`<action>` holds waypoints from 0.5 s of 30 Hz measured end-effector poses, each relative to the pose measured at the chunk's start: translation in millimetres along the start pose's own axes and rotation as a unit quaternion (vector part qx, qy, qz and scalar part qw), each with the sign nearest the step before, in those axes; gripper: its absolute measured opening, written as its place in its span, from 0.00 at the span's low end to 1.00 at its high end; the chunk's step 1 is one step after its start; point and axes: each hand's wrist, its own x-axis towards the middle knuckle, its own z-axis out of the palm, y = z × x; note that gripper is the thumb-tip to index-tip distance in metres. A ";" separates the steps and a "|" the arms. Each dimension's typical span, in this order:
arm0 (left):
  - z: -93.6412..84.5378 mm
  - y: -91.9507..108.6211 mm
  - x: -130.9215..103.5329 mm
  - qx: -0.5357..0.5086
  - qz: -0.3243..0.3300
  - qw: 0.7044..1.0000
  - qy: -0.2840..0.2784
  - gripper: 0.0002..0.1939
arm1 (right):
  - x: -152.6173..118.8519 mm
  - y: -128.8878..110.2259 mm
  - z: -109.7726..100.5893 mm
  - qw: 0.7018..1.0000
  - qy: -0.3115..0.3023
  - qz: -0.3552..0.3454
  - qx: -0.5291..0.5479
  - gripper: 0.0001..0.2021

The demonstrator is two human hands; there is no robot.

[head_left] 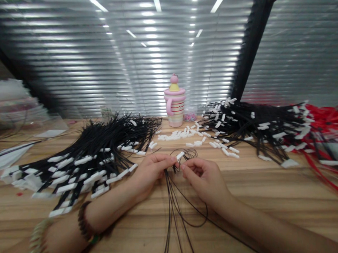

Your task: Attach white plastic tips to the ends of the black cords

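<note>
Near the middle of the table, my left hand (154, 171) pinches a small white connector (180, 155) between thumb and fingers, with thin black cords (169, 205) hanging below it toward the table's front edge. Close by on the right, my right hand (207, 179) has its thumb and index finger pressed together beside the cords; what lies between the fingertips is too small to name. Loops of cord curl just behind the fingertips, and one longer cord runs below my right hand to the lower right.
Bundles of black cords with white pieces lie at the left (102, 145) and right (242, 119). Loose white pieces (177, 134) are scattered behind my hands. A pink cup (175, 107) and small jar (190, 115) stand farther back. Red ribbons (333, 119) lie far right.
</note>
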 end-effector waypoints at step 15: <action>4.2 1.7 -3.0 0.009 0.035 0.999 -0.004 0.10 | -1.3 1.0 0.5 0.998 0.016 -0.048 -0.041 0.09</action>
